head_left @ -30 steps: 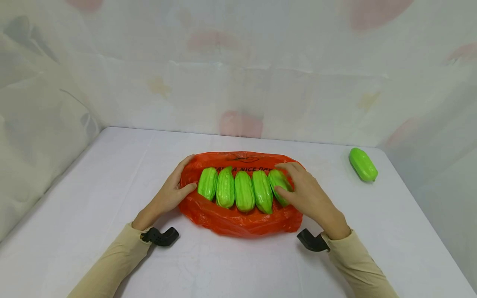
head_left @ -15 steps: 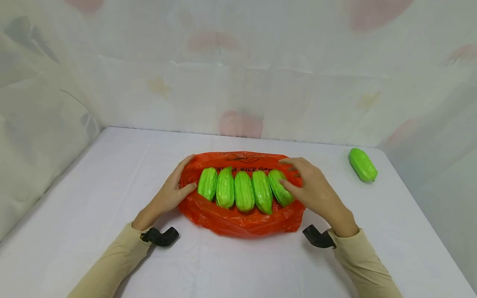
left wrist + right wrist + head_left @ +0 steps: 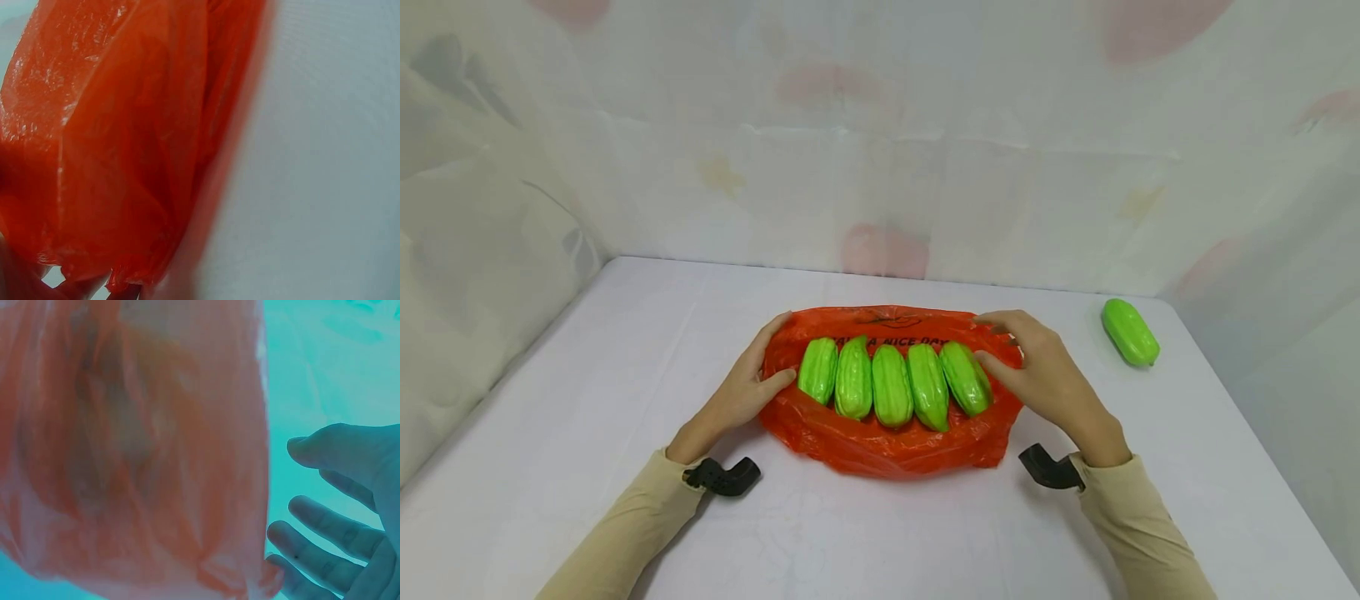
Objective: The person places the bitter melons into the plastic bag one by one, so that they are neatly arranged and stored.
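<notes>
A red plastic bag (image 3: 880,462) with black lettering lies on the table, its mouth spread wide. Several green, ridged, elongated fruits (image 3: 892,387) lie side by side in it. My left hand (image 3: 747,383) holds the bag's left edge, thumb over the rim and fingers behind it; the left wrist view shows mostly crinkled bag (image 3: 125,144). At the bag's right side, my right hand (image 3: 1041,371) has its thumb and fingers spread, near the rightmost fruit (image 3: 966,379). In the right wrist view, the right hand (image 3: 350,519) has separated fingers, the lowest ones at the bag's edge (image 3: 206,487).
Another green fruit (image 3: 1131,332) lies alone near the table's far right corner. A white cloth covers the table (image 3: 880,546). Patterned pale sheeting (image 3: 880,167) rises behind and at both sides. A black curved piece (image 3: 726,477) sits at each wrist.
My right hand has let go of the rightmost fruit and moved right and slightly away, to the bag's right edge. The bag's right rim has spread a little outward. My left hand has stayed put.
</notes>
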`<control>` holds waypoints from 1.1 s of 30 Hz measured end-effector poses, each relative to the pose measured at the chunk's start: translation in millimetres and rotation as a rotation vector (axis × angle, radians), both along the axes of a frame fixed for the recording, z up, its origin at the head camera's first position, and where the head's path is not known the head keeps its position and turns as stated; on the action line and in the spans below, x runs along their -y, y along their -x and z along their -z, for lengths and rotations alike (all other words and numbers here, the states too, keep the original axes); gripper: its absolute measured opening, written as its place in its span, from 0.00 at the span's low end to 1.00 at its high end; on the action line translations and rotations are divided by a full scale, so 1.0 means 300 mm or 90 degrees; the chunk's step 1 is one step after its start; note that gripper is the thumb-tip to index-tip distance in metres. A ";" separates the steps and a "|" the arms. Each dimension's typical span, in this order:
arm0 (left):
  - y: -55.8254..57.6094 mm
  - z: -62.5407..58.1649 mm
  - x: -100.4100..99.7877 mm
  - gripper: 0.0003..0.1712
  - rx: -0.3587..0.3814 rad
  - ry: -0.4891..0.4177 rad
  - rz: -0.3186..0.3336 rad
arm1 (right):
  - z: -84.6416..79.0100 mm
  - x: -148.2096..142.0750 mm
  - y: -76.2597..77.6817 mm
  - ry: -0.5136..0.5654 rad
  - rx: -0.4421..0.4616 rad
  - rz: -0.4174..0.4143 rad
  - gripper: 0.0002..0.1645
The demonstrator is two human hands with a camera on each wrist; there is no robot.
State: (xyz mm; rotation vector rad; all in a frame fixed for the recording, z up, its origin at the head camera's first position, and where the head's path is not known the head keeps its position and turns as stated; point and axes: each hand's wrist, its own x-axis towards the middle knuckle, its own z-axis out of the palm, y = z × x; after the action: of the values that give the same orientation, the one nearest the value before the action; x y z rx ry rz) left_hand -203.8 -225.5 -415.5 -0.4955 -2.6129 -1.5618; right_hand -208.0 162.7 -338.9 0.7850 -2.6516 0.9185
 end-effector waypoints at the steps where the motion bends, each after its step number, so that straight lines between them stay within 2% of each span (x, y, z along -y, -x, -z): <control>1: 0.000 -0.001 0.000 0.43 0.000 0.001 0.000 | -0.001 -0.004 0.003 0.000 0.001 0.002 0.25; 7: -0.001 -0.001 0.001 0.43 -0.002 0.002 -0.001 | -0.004 -0.042 0.021 0.003 -0.024 0.010 0.25; 18: 0.000 0.007 0.002 0.43 -0.001 -0.001 -0.002 | -0.010 -0.099 0.041 0.004 -0.042 0.059 0.26; 33: -0.003 0.003 0.001 0.44 0.004 -0.006 -0.001 | 0.039 -0.186 0.084 -0.008 -0.025 0.091 0.24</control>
State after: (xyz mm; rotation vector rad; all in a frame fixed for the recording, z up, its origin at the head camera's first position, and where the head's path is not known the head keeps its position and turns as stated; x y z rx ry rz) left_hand -202.9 -226.0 -416.3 -0.4887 -2.6090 -1.5775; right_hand -233.3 218.6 -350.6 0.5996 -2.6414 0.8421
